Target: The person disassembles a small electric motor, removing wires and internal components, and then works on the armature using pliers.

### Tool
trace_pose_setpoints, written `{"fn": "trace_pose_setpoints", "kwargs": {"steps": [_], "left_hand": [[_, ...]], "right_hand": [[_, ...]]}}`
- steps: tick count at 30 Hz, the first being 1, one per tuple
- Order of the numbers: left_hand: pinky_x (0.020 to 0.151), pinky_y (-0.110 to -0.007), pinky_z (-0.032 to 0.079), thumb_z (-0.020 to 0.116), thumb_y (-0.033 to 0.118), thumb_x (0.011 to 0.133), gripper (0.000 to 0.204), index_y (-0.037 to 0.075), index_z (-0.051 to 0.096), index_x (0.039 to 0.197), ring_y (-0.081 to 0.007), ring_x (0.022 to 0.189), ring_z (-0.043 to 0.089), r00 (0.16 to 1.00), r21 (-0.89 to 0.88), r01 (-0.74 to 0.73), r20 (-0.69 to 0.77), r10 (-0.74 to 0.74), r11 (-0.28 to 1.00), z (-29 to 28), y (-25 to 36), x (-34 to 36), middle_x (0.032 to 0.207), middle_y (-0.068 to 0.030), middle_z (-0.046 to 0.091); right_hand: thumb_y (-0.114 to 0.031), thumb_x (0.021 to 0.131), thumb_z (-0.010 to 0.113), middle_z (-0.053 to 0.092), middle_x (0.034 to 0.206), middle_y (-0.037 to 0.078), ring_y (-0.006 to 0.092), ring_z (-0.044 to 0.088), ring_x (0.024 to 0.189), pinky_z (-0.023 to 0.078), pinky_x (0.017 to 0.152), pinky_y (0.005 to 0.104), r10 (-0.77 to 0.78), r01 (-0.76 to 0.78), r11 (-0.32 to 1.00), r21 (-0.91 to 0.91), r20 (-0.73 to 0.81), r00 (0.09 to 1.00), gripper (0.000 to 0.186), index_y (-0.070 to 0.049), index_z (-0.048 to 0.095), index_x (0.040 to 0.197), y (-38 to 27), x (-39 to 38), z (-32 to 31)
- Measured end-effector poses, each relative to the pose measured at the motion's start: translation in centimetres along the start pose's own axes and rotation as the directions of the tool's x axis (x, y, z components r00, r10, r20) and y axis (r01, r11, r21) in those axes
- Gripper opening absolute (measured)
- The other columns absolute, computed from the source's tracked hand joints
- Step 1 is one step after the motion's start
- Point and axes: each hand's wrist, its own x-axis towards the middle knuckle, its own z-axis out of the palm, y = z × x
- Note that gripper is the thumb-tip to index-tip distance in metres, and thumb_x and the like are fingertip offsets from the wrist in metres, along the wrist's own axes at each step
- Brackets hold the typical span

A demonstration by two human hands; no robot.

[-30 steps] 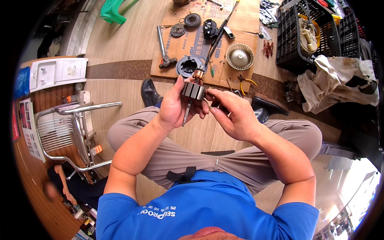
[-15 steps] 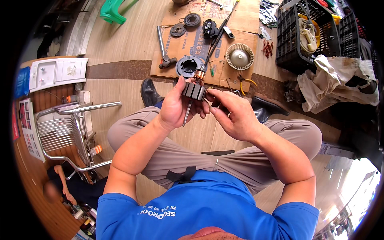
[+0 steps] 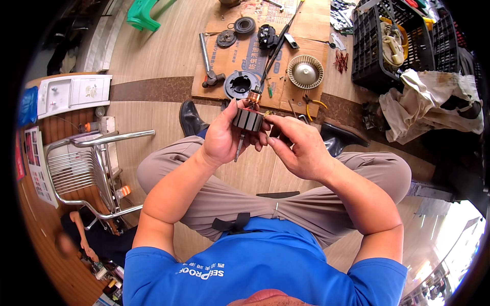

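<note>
One motor core [image 3: 248, 121], seemingly being worked, is grasped by the left hand [image 3: 219, 135]. Steadiness seems needed; whether the right hand [image 3: 302, 145] is clenched cannot be told.

I have open floor [image 3: 163, 58] on the far left, between the cardboard [image 3: 312, 46] and the green stool [image 3: 143, 15]. Straight ahead, the round housing [image 3: 241, 84] stands in my left hand's [image 3: 219, 133] way, with the hammer [image 3: 206, 60] to its left and the long rod [image 3: 282, 38] slanting off to the far right. Farther right, the black crate [image 3: 375, 58] and pale cloth [image 3: 423, 109] bar my right hand [image 3: 301, 145]; nearer, there's room between my knees [image 3: 153, 160].
</note>
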Motion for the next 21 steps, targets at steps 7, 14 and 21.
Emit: {"fn": "trace_pose_setpoints", "kwargs": {"steps": [7, 14, 21], "left_hand": [[0.064, -0.037, 0.057, 0.033, 0.047, 0.104, 0.046, 0.01, 0.048, 0.127, -0.0287, 0.082, 0.069, 0.999, 0.063, -0.043, 0.004, 0.043, 0.997, 0.2, 0.0, 0.0, 0.102, -0.0182, 0.066], [0.064, -0.037, 0.056, 0.032, 0.045, 0.105, 0.044, 0.009, 0.047, 0.126, -0.0277, 0.081, 0.068, 0.993, 0.016, -0.084, -0.084, 0.085, 0.996, 0.3, 0.7, -0.4, 0.103, -0.0181, 0.066], [0.07, -0.036, 0.056, 0.028, 0.052, 0.103, 0.067, -0.007, 0.059, 0.112, -0.0257, 0.08, 0.068, 0.987, -0.039, -0.136, -0.094, 0.132, 0.99, 1.9, 2.3, -1.1, 0.098, -0.0179, 0.068]], "right_hand": [[-0.008, 0.085, 0.064, 0.063, 0.097, 0.017, 0.035, 0.063, 0.088, 0.052, 0.076, 0.0402, -0.024, 0.023, 0.999, -0.032, -0.021, 0.999, 0.042, -0.002, 0.054, 0.125, 0.5, 0.1, 0.1], [-0.01, 0.085, 0.067, 0.063, 0.09, 0.018, 0.0336, 0.063, 0.078, 0.051, 0.069, 0.0391, 0.012, -0.038, 0.99, -0.135, -0.186, 0.982, 0.036, 0.001, 0.059, 0.119, 3.0, 1.1, -1.0], [-0.021, 0.086, 0.064, 0.066, 0.099, 0.025, 0.0402, 0.064, 0.094, 0.051, 0.082, 0.0449, 0.227, -0.278, 0.887, -0.369, -0.175, 0.958, 0.034, 0.001, 0.063, 0.112, 11.1, 1.3, -1.2]]}}
